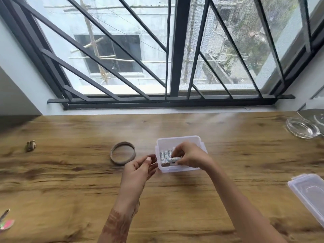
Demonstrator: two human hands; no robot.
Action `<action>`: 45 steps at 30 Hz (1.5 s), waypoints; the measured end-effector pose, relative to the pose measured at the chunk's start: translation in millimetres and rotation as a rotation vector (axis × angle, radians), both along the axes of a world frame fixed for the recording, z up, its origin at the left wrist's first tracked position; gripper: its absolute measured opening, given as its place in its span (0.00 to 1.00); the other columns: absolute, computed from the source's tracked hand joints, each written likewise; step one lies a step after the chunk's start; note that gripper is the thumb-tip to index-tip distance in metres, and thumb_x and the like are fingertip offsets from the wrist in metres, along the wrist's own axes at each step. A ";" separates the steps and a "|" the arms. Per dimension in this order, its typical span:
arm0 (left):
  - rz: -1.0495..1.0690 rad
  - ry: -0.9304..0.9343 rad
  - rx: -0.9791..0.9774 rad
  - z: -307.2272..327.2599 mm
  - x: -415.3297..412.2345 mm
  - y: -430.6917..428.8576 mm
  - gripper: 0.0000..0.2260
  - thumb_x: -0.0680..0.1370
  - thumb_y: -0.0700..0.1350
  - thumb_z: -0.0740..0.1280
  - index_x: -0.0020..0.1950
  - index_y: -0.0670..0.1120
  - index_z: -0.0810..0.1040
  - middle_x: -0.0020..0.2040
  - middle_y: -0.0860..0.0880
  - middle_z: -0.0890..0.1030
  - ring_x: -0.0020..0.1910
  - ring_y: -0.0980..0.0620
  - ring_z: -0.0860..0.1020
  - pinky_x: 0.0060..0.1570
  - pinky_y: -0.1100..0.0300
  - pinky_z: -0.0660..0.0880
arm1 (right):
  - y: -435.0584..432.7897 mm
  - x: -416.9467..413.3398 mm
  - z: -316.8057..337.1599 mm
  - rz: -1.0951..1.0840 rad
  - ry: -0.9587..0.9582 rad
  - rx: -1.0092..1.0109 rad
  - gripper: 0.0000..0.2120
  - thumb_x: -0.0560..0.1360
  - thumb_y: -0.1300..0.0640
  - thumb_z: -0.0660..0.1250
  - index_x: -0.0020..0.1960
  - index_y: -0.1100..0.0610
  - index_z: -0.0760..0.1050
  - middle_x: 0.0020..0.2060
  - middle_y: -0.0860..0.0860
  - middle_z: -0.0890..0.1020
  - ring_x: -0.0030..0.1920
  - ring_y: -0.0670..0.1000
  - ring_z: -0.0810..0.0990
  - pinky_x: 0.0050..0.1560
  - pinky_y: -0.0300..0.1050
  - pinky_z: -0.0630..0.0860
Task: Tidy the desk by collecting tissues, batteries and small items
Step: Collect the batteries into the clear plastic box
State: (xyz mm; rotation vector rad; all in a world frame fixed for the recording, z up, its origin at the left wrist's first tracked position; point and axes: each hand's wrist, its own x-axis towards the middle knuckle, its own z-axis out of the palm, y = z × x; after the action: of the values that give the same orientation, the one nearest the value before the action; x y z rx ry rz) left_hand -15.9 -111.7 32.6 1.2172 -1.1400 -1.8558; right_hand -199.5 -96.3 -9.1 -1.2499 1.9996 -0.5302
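The white batteries (164, 157) in the clear box (177, 140) carry dark print, too blurred to read.

The left hand (140, 170) is held up with relaxed, open fingers; the right hand (190, 157) reaches forward, fingers curled, pinching a battery (174, 159).

We see a clear plastic box (178, 138) on a wooden desk (175, 199), holding white batteries (164, 156); our right hand (190, 157) reaches in, pinching one battery (175, 159). Our left hand (140, 170) hovers, fingers relaxed, just beside the box at eight o'clock. A ring (122, 155) lies at nine o'clock, a glass dish (301, 129) at two, a lid (310, 193) at four.
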 end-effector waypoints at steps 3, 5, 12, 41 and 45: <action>0.007 -0.002 0.016 -2.1 1.9 0.7 0.10 0.79 0.36 0.58 0.47 0.41 0.78 0.43 0.46 0.81 0.43 0.50 0.79 0.40 0.69 0.77 | -4.6 5.7 -3.6 0.008 0.023 0.000 0.13 0.67 0.69 0.71 0.50 0.61 0.81 0.48 0.56 0.84 0.51 0.50 0.81 0.56 0.42 0.76; 0.017 -0.009 0.017 -3.6 3.6 0.1 0.10 0.79 0.36 0.58 0.47 0.41 0.78 0.43 0.46 0.81 0.43 0.50 0.79 0.39 0.69 0.77 | -5.5 6.9 -6.5 0.004 0.026 -0.010 0.13 0.66 0.69 0.71 0.50 0.61 0.81 0.47 0.56 0.84 0.51 0.51 0.81 0.55 0.42 0.77; 0.034 -0.021 0.016 -5.7 5.8 -2.7 0.10 0.79 0.36 0.59 0.45 0.42 0.79 0.43 0.45 0.82 0.43 0.49 0.80 0.40 0.67 0.78 | 6.1 -7.2 -1.0 -0.057 0.171 -0.022 0.13 0.65 0.65 0.73 0.50 0.58 0.81 0.47 0.52 0.83 0.48 0.49 0.80 0.51 0.41 0.76; -0.147 -0.104 -0.066 -7.3 -32.6 31.8 0.10 0.79 0.37 0.59 0.53 0.38 0.78 0.48 0.42 0.81 0.46 0.47 0.79 0.48 0.59 0.74 | 172.7 -76.6 -19.1 -0.498 0.423 -0.066 0.43 0.67 0.41 0.72 0.75 0.52 0.55 0.76 0.52 0.52 0.75 0.54 0.46 0.73 0.54 0.51; -0.224 -0.099 -0.071 -8.2 -45.9 46.5 0.11 0.80 0.37 0.58 0.57 0.36 0.77 0.50 0.40 0.80 0.47 0.45 0.79 0.50 0.58 0.73 | 225.7 -119.0 -28.3 -0.580 0.490 0.248 0.56 0.61 0.29 0.66 0.75 0.46 0.35 0.73 0.52 0.32 0.72 0.58 0.30 0.69 0.66 0.38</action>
State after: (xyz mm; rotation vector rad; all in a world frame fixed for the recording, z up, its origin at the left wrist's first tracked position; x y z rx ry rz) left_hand -61.8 -65.2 24.4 1.1926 -1.4352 -1.9161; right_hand -318.5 129.5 -37.3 -0.6736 2.7654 -0.2319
